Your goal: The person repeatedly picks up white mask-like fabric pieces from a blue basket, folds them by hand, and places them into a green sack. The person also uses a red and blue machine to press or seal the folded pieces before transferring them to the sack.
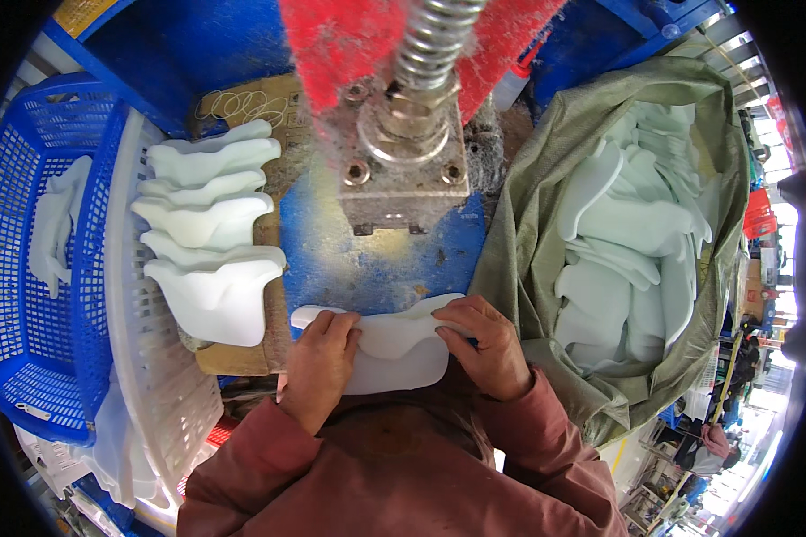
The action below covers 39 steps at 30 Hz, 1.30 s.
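Observation:
Between my hands is a white, curved, thin foam-like piece (401, 365), held near the front edge of the blue work surface. My left hand (321, 362) pinches its upper left part with thumb and fingers closed. At its upper right, my right hand (485, 345) grips the edge, thumb below and fingers on top. The piece has a wavy top edge and a rounded lower flap. Just beyond it, the metal head of a machine (403, 183) hangs over the blue surface (331, 259), apart from the piece.
Left of the machine, a row of similar white pieces (210, 210) stands on brown cardboard (233, 360). Farther left are a white slatted crate (139, 358) and a blue plastic basket (27, 358). On the right, an open green woven sack (528, 242) holds many more white pieces (627, 224).

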{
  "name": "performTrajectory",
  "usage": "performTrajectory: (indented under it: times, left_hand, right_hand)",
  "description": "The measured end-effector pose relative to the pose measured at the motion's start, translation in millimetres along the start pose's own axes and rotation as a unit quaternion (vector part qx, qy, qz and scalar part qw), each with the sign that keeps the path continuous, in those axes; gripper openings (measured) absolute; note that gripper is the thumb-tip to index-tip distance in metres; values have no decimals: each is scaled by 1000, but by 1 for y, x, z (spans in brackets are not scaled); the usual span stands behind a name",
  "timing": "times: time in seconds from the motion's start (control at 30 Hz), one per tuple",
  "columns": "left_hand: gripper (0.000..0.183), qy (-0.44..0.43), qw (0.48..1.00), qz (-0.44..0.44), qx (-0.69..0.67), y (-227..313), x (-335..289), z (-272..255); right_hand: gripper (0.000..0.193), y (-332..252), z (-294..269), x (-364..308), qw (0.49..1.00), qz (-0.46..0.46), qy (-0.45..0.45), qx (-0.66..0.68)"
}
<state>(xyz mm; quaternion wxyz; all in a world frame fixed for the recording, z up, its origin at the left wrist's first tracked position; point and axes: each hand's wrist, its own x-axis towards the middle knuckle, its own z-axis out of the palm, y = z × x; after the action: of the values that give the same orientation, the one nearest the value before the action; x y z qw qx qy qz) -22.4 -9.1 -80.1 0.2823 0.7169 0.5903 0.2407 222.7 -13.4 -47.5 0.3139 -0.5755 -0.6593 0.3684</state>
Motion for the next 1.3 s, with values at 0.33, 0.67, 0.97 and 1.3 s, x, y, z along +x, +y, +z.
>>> performTrajectory:
  times: [0.33,0.67,0.97,1.3]
  left_hand:
    - [16,-5,1000,-1,8,2,1,-1]
    - [14,-22,999,17,37,5,3,-6]
    - [13,-58,997,22,46,6,5,-10]
    - [21,-66,994,82,-18,42,9,26]
  right_hand:
    - [18,19,19,7,993,-66,57,-80]
    - [16,27,24,11,989,-98,41,-102]
    - [19,35,29,14,978,-132,3,-159]
    - [29,22,32,8,971,-117,98,-182]
